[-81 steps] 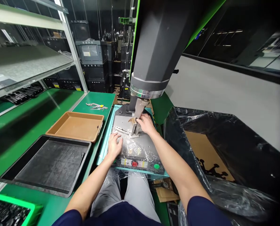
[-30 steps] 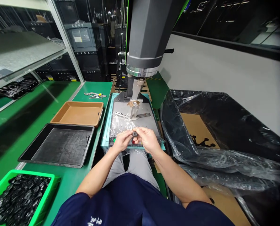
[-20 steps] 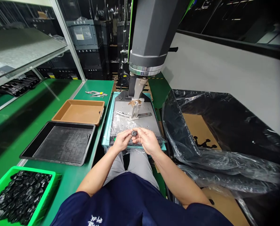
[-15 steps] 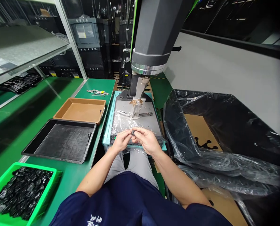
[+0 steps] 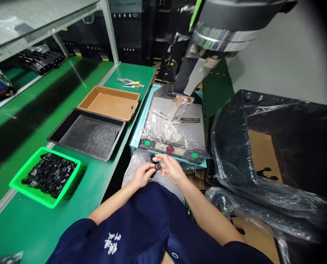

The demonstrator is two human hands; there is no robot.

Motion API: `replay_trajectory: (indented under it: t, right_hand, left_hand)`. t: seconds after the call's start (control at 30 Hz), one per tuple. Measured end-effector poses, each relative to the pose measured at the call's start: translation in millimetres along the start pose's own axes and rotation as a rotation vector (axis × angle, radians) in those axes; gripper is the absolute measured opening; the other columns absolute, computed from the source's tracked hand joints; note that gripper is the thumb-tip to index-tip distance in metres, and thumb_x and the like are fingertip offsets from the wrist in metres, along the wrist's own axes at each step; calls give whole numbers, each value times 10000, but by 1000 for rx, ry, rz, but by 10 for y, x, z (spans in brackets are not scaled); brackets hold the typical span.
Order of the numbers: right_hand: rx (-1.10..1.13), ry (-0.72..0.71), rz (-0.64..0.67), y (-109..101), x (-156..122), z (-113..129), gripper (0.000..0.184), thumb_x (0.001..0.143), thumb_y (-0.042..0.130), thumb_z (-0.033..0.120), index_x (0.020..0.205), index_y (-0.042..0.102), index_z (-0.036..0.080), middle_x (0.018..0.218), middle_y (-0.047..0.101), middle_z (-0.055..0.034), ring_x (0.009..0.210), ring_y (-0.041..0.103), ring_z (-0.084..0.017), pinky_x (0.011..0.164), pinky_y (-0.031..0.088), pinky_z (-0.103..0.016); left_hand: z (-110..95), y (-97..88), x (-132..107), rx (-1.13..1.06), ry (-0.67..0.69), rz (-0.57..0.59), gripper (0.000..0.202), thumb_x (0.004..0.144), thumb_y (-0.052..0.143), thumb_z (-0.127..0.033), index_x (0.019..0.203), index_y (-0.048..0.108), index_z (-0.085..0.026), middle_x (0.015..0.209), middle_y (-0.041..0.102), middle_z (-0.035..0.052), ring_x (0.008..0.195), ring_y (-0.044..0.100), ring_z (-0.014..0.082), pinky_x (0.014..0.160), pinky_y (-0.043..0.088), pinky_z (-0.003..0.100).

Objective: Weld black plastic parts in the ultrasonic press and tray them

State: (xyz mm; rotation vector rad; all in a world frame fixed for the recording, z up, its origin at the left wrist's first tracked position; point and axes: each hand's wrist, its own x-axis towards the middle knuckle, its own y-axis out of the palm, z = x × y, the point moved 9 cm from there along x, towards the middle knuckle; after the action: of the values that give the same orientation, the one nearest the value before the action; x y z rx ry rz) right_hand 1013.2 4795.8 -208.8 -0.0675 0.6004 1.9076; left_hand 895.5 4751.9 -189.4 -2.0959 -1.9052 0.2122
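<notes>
Both hands, left hand (image 5: pixel 142 174) and right hand (image 5: pixel 172 169), now lower over lap, fingertips pinching 1 small black part (image 5: pixel 158 166) together.

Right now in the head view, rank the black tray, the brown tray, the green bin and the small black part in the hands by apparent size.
1. black tray, clearly largest.
2. brown tray and green bin: close; the bin sits nearer the camera, so I won't rank them.
3. small black part, pinched between left hand and right hand, smallest.

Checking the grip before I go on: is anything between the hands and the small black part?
Nothing visible. The left hand and right hand both pinch the small black part directly, above the lap.
</notes>
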Motion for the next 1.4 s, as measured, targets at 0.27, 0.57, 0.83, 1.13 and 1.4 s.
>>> replay_trajectory:
  t: [0.27,0.57,0.83,1.13,1.4]
  right_hand:
    - [-439,-133,58,-87,-99,-617,413,839,587,419,1183,664,202,1184,670,-86,989,648,-243,808,551,-355]
    - [-661,-341,111,-92,-148,-535,284,963,488,373,1092,682,211,1038,696,-74,999,645,-257,904,504,-381]
    - [-659,-473,196,-39,-68,-382,248,984,451,279,1029,684,211,1019,668,-96,994,626,-243,886,506,-409]
    - [-666,-484,195,-15,17,-416,257,976,461,282,1100,677,219,1113,670,-96,1046,625,-237,917,509,-403]
    - [-631,-403,226,39,89,-498,298,960,448,349,1086,683,216,1097,670,-88,1016,624,-240,916,497,-389]
  left_hand:
    - [165,-25,-193,-174,-68,-152,267,899,611,-405,924,725,-164,991,712,95,984,647,199,925,507,352]
    - [202,88,-116,-333,-146,-142,421,823,708,-354,1198,629,-178,1091,705,105,886,671,177,838,553,346]
    - [-8,-4,-55,-264,-27,-126,260,799,741,-300,1019,697,-170,1054,690,96,927,655,187,831,556,342]
    - [50,-76,-82,-255,-78,-163,259,780,755,-298,989,677,-167,1036,692,88,916,638,179,844,530,335]
    - [62,-157,-119,-229,-123,-226,264,758,774,-280,968,662,-166,991,687,73,868,622,164,829,519,326]
